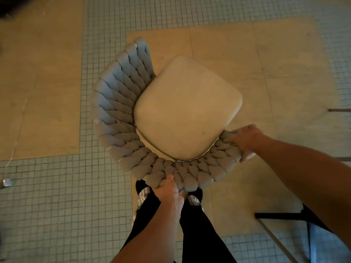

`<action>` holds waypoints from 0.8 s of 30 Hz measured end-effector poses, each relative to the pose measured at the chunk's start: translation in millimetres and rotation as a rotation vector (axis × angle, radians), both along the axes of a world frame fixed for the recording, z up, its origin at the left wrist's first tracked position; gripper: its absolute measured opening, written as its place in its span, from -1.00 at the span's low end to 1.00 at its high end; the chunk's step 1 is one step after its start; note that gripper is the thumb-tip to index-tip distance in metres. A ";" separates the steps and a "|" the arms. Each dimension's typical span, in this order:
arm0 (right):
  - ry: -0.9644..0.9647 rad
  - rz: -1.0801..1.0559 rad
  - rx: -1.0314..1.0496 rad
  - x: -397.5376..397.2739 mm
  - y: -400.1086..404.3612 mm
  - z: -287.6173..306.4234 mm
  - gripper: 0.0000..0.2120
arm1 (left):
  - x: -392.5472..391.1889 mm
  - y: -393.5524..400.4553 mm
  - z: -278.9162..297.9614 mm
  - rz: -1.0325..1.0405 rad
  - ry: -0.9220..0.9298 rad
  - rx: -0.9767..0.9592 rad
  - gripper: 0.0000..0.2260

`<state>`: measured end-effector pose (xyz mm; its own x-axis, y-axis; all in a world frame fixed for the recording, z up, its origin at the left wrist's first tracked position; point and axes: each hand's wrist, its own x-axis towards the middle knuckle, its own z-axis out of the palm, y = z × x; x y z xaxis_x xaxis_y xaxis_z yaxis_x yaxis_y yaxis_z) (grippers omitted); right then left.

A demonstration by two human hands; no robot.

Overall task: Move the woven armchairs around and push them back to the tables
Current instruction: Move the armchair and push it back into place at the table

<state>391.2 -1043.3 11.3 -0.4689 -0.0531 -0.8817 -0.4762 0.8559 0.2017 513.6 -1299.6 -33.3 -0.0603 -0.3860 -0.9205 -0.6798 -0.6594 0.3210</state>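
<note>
We're in the moving phase here, by the look of it: one woven armchair (pixel 133 118) sits in the middle of the frame, seen from straight above, its pale seat cushion (pixel 187 109) facing up and its grey braided backrest curving from the upper left round to the lower right. No table top is clearly visible; only thin dark bars show at the right edge and lower right, maybe table or chair legs, hard to say

Both hands are on it. The left hand (pixel 168 188) comes up from the bottom centre, forearm almost vertical in the frame, fingers curled over the braided rim at the back of the chair, clamped on it. The right hand (pixel 247 142) reaches in from the right, arm stretched diagonally, fingers wrapped round the end of the right-side armrest, gripping it firmly too

The person's dark-trousered legs and striped shoes (pixel 143 194) stand just behind the chair, at the bottom centre

My read: the next move calls for turning or dragging the chair towards a table, keeping both grips tight so the woven rim doesn't twist, and watching the legs on the joins between mosaic tile (pixel 57 205) and the smooth floor slabs (pixel 266 54)
</note>
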 end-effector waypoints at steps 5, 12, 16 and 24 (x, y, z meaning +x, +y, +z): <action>-0.042 -0.102 0.003 33.0 -33.8 4.7 -0.34 | -8.7 -49.6 -5.6 -0.109 0.049 -0.073 -0.57; -0.050 -0.338 -0.068 67.3 -91.8 11.8 -0.29 | -63.3 -119.8 3.4 -0.360 0.095 -0.143 -0.67; -0.076 -0.510 -0.088 77.2 -132.7 8.7 -0.22 | -112.3 -155.9 9.0 -0.522 0.098 -0.177 -0.64; -0.106 -0.746 -0.207 62.3 -218.3 -6.3 -0.15 | -221.4 -194.3 20.9 -0.852 0.221 -0.331 -0.55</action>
<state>453.5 -1261.6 5.0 -0.3590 0.0753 -0.9303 0.2325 0.9725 -0.0110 292.2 -1493.9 -12.4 -0.6034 -0.3717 -0.7056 -0.7925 0.1806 0.5826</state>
